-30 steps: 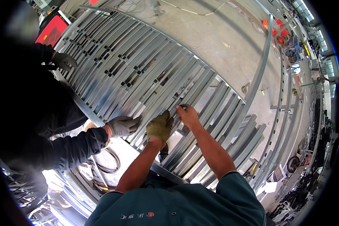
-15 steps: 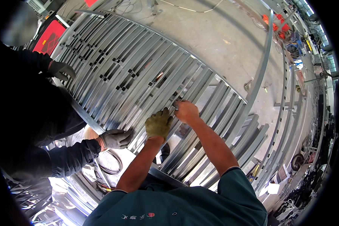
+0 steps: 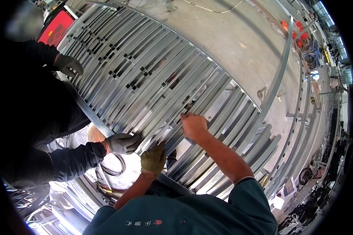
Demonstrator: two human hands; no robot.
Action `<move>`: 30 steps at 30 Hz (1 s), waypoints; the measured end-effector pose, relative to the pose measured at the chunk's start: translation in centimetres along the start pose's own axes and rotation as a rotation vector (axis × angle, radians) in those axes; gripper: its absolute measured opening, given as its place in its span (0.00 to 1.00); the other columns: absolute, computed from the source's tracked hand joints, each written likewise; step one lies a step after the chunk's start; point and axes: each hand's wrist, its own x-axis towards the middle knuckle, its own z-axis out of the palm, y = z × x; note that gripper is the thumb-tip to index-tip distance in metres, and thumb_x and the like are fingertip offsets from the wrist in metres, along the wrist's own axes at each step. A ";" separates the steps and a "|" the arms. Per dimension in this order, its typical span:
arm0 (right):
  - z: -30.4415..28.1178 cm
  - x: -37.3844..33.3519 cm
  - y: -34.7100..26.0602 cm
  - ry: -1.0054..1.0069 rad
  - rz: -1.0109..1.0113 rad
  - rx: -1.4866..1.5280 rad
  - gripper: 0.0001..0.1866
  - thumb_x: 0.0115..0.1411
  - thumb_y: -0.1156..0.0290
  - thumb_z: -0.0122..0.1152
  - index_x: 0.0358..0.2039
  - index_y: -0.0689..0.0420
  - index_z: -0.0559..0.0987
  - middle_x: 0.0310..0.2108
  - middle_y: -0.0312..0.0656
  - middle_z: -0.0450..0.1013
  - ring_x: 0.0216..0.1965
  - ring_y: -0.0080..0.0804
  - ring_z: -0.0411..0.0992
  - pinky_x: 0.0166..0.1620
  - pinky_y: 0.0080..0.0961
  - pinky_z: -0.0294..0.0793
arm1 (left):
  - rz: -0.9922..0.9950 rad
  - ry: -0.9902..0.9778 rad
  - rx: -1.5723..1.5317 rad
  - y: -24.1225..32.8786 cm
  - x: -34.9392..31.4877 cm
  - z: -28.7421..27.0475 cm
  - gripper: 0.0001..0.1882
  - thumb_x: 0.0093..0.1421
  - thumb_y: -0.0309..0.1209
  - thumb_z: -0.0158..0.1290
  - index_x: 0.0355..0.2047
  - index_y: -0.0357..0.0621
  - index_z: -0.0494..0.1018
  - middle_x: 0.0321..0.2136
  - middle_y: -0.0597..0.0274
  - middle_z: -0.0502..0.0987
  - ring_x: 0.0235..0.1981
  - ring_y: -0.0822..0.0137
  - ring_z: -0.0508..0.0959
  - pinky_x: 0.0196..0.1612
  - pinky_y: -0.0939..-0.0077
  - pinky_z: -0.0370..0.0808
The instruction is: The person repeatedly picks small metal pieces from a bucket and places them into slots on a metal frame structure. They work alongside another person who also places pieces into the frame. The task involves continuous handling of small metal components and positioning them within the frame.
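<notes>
Many grey metal tubes (image 3: pixel 161 96) lie side by side across a metal frame (image 3: pixel 91 116), slanting from lower left to upper right. My left hand (image 3: pixel 153 158), in an olive work glove, is closed round a tube close to its near end. My bare right hand (image 3: pixel 195 126) is farther up the row, its fingers curled and pinched at a tube; its fingertips are partly hidden. Beside my left hand, a co-worker's grey-gloved hand (image 3: pixel 123 143) rests on the tube ends. The co-worker's other gloved hand (image 3: pixel 69 65) is at the frame's far left.
A red machine (image 3: pixel 57 28) stands behind the co-worker at far left. More metal tubes (image 3: pixel 259 147) lie to the right of the row. A long curved rail (image 3: pixel 280 66) runs along the right. Cables (image 3: pixel 115 166) lie on the floor below the frame.
My left hand has moved down and toward me, to the near ends of the tubes. My right hand has shifted slightly down. The co-worker's far hand has curled more.
</notes>
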 end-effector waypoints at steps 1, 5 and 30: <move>0.6 -0.3 -0.1 0.026 -0.009 0.003 0.28 0.55 0.66 0.66 0.58 0.55 0.79 0.40 0.46 0.79 0.42 0.45 0.82 0.41 0.45 0.82 | 0.002 0.009 -0.006 -0.4 -0.4 -0.1 0.19 0.63 0.31 0.57 0.54 0.49 0.79 0.34 0.50 0.84 0.33 0.46 0.84 0.36 0.51 0.80; 2.1 -0.8 -0.2 0.072 -0.035 -0.031 0.32 0.55 0.66 0.66 0.62 0.58 0.76 0.39 0.46 0.80 0.38 0.45 0.82 0.39 0.45 0.82 | 0.001 0.056 -0.038 -1.2 -1.0 -1.3 0.20 0.62 0.29 0.58 0.55 0.46 0.77 0.37 0.49 0.83 0.34 0.45 0.83 0.38 0.51 0.80; -1.5 4.0 11.9 0.254 -0.341 -0.536 0.28 0.56 0.70 0.62 0.60 0.52 0.76 0.58 0.46 0.73 0.28 0.36 0.81 0.31 0.34 0.81 | -0.216 -0.187 0.344 -2.5 -4.2 3.1 0.57 0.51 0.54 0.69 0.73 0.37 0.56 0.62 0.45 0.73 0.60 0.45 0.75 0.58 0.50 0.75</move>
